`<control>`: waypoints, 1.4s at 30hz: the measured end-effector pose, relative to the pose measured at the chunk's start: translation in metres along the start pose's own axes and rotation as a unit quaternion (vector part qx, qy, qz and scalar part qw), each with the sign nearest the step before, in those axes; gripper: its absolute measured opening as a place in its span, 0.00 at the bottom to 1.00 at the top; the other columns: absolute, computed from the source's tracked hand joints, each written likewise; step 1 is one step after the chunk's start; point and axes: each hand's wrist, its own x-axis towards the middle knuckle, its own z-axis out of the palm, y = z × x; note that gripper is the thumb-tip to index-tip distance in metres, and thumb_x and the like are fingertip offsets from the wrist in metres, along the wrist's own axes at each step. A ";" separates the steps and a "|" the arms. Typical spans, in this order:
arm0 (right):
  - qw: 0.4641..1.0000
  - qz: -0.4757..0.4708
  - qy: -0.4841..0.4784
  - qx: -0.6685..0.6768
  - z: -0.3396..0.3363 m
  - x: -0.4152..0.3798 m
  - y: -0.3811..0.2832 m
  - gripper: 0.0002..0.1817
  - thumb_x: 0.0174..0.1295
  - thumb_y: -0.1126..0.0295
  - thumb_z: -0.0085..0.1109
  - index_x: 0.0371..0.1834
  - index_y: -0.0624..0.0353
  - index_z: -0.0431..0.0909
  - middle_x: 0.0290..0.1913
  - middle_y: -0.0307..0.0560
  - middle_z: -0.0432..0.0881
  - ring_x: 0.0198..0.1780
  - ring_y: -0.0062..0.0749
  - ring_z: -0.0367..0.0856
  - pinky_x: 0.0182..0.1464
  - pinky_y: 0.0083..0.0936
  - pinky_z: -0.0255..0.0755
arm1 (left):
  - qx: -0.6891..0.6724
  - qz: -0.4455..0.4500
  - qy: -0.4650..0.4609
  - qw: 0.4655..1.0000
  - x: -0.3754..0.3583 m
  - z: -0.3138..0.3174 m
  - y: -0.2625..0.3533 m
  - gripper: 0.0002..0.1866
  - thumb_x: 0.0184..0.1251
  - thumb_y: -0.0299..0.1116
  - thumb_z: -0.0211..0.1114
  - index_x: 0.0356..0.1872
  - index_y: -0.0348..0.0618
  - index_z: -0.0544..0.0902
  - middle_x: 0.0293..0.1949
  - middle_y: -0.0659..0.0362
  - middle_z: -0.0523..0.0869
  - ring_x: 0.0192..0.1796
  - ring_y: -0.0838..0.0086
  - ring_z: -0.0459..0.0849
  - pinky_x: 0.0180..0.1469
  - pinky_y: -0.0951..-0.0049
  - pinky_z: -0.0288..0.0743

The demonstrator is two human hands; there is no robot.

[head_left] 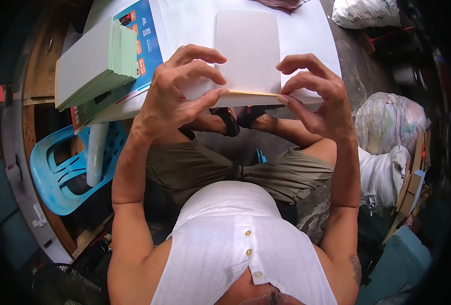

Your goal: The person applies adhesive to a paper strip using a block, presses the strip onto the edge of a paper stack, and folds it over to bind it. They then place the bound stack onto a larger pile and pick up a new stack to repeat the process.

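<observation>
L hand [226,87] and R hand [281,95], both part-open w/ fingers curled, are holding opp. ends of the pale card's [248,48] near edge at bench [309,38] edge, a gap separating card & paper stack [88,63].

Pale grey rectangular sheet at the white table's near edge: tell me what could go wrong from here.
The sheet might crease or slip, since the left hand and right hand pinch only its near edge. The thick paper stack with green edges, unevenly layered, could slide if bumped.
</observation>
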 end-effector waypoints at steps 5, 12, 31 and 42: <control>0.999 -0.017 -0.038 -0.012 0.000 0.009 0.014 0.06 0.54 0.81 0.72 0.29 0.62 0.83 0.51 0.48 0.84 0.43 0.37 0.89 0.46 0.31 0.85 | 0.016 -0.015 -0.008 1.000 0.003 -0.001 -0.003 0.04 0.60 0.26 0.76 0.34 0.41 0.90 0.52 0.55 0.87 0.52 0.67 0.88 0.55 0.67 0.87; 0.996 0.004 -0.082 -0.021 -0.001 0.014 0.022 0.05 0.58 0.78 0.70 0.29 0.62 0.82 0.49 0.46 0.84 0.41 0.36 0.88 0.42 0.31 0.85 | -0.018 -0.067 -0.043 0.997 0.007 -0.005 -0.004 0.03 0.60 0.26 0.76 0.34 0.40 0.89 0.52 0.57 0.86 0.56 0.68 0.85 0.59 0.67 0.82; 0.995 -0.023 -0.079 -0.054 0.006 0.012 0.015 0.11 0.59 0.82 0.66 0.33 0.61 0.70 0.44 0.49 0.77 0.38 0.46 0.80 0.40 0.39 0.76 | 0.031 -0.033 -0.051 0.998 0.011 -0.003 -0.006 0.05 0.56 0.25 0.76 0.31 0.39 0.88 0.48 0.55 0.86 0.51 0.66 0.87 0.55 0.66 0.80; 0.997 0.026 -0.070 -0.033 0.010 0.009 0.015 0.13 0.57 0.89 0.63 0.40 0.63 0.72 0.47 0.51 0.76 0.39 0.42 0.82 0.39 0.35 0.79 | 0.026 -0.047 -0.047 0.997 0.009 0.001 -0.007 0.06 0.54 0.23 0.75 0.31 0.39 0.86 0.47 0.55 0.85 0.51 0.67 0.86 0.56 0.66 0.81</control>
